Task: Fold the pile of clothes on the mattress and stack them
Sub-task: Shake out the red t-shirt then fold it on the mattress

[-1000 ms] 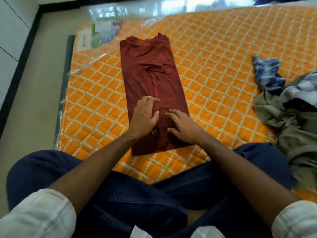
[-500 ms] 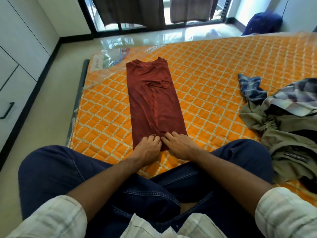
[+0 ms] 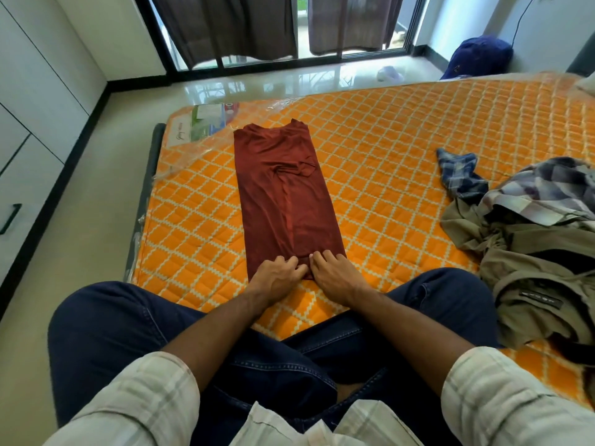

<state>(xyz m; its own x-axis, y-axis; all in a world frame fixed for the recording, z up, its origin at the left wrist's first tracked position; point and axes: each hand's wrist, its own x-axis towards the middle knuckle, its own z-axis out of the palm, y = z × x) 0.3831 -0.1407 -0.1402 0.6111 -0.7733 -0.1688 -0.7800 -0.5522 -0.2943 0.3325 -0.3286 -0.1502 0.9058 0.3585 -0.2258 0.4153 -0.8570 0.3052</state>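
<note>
hands (image 3: 307, 275) on maroon shirt's (image 3: 283, 194) near hem

The person wears dark blue denim jeans (image 3: 128, 329) with visible stitched seams, and a pale off-white shirt (image 3: 289, 426) with faint grey checks (the pattern is barely there). Its sleeves (image 3: 502, 394) are rolled up above the elbows, leaving both forearms bare.

L hand (image 3: 279, 278) & R hand (image 3: 335, 275) side by side, fingers curled, palms down.
</note>
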